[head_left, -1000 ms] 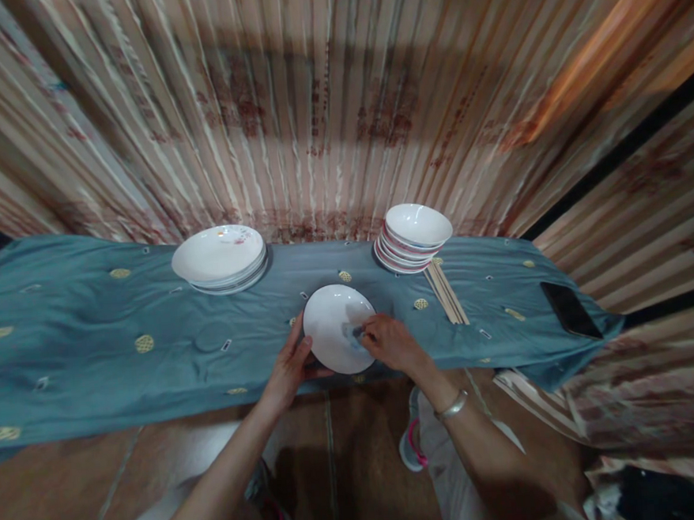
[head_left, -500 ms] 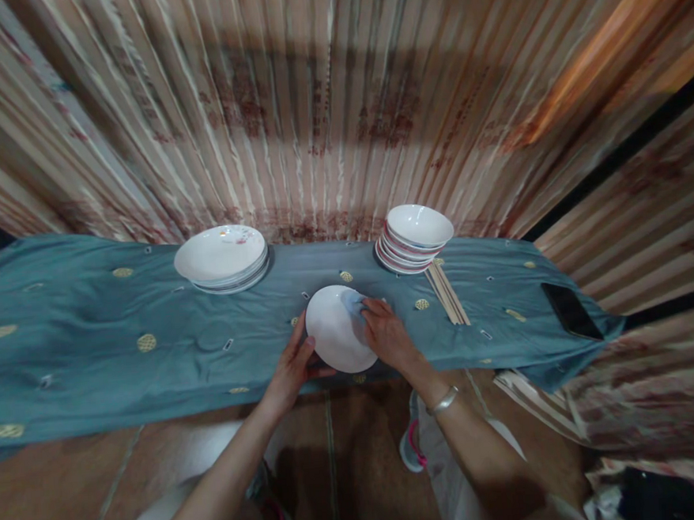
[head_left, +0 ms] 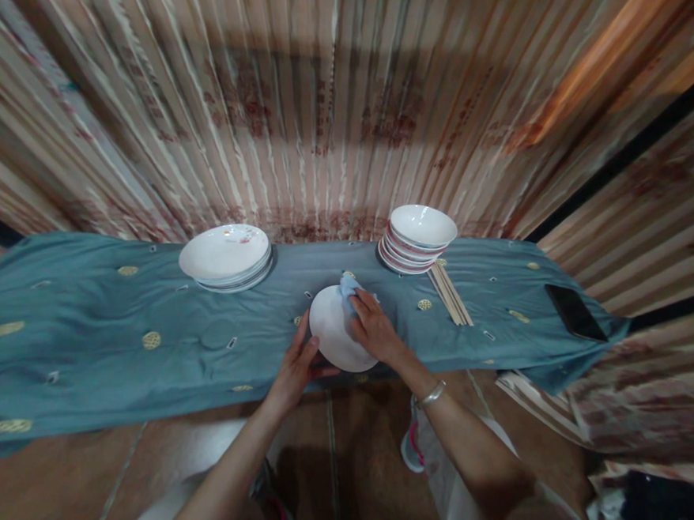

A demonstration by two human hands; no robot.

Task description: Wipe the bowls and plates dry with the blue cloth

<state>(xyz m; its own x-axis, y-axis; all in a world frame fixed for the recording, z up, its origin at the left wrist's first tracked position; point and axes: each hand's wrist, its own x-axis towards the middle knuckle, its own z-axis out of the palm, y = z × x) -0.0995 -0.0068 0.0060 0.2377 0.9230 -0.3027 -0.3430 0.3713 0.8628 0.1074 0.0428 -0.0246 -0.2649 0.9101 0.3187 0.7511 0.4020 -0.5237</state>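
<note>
A small round white dish (head_left: 330, 334) is held tilted toward me near the table's front edge; whether it is a plate or a shallow bowl I cannot tell. My left hand (head_left: 297, 366) grips its left rim, with the thumb at the edge and fingers underneath. Pressed to its upper right side is a light blue cloth (head_left: 349, 285), bunched under the fingers of my right hand (head_left: 376, 328). Behind to the left stands a stack of white plates (head_left: 224, 253) with a floral print. A stack of bowls (head_left: 423, 227) with red bands stands behind to the right.
Several wooden chopsticks (head_left: 450, 294) lie beside the bowls. A black phone (head_left: 574, 312) rests at the right end of the table with its blue-green tablecloth (head_left: 104, 348). A pleated curtain (head_left: 313, 120) hangs directly behind the table.
My right hand and the cloth have moved slightly left and up across the dish, and more of the cloth shows at the top rim. My left hand keeps its hold.
</note>
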